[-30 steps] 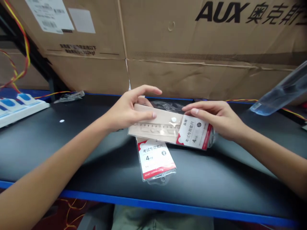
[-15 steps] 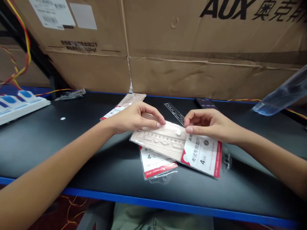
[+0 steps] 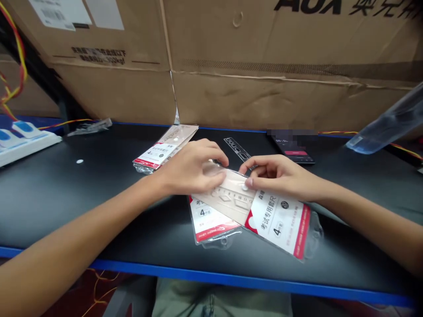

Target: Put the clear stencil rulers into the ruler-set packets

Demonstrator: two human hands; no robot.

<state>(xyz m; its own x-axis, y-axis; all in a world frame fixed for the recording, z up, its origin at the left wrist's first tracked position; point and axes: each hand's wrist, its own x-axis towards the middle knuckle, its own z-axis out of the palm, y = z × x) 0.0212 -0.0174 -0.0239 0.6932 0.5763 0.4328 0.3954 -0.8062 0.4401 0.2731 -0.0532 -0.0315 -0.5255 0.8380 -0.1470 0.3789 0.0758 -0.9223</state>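
Observation:
My left hand (image 3: 190,169) and my right hand (image 3: 279,176) rest on a clear ruler-set packet (image 3: 264,211) with a red and white label, lying on the black table (image 3: 82,202). The left fingers curl over the packet's beige end. The right thumb and forefinger pinch at the small white snap near its middle. A second packet (image 3: 211,222) lies under it, towards me. A third packet (image 3: 163,149) lies behind my left hand. A loose clear ruler (image 3: 237,149) sits just beyond my fingers.
Large cardboard boxes (image 3: 251,66) wall off the back of the table. A phone (image 3: 294,149) lies at the back right, beside a clear plastic bag (image 3: 386,127). A white and blue device (image 3: 20,141) with red and yellow wires sits at far left. The table's blue edge (image 3: 231,281) runs along the front.
The packet came down from just above the table and now lies flat, turned more diagonally. Both hands lowered with it, and my right fingers closed onto its snap. The third packet came into view.

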